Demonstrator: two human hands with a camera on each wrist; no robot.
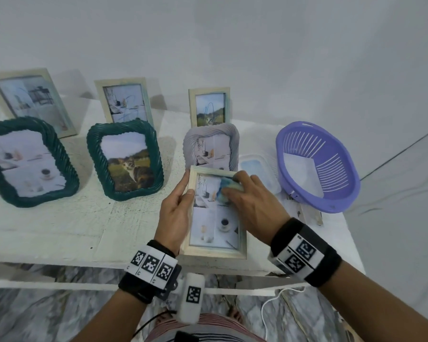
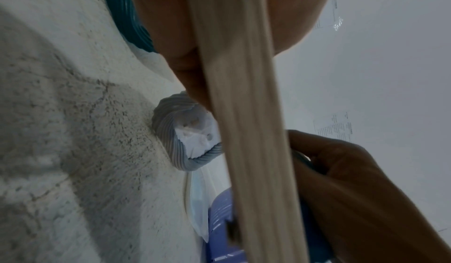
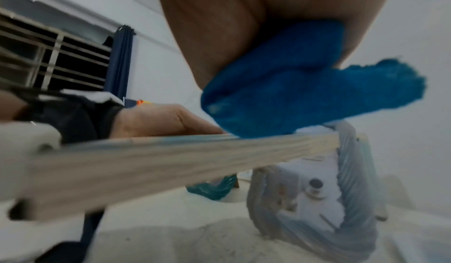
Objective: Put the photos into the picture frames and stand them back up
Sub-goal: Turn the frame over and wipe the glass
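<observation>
The pale wooden frame [image 1: 216, 213], photo already behind its glass, lies at the near edge of the white table [image 1: 59, 218], between the two hands. Its long axis runs near to far, the far end raised slightly off the table.

The left hand [image 1: 174, 213] grips the frame's left rail, thumb on the front face and fingers curled behind. The right hand [image 1: 252, 201] holds a bunched blue cloth [image 1: 226, 188] and presses it on the glass at the far right corner.

Standing the frame up will likely fall to the left hand, which alone holds it. A free spot lies just beyond, in front of the grey ribbed frame [image 1: 211, 145].

The head view shows the layout. The right wrist view shows the cloth [image 3: 305, 93] touching the frame's top edge, and the clearance under the frame.
</observation>
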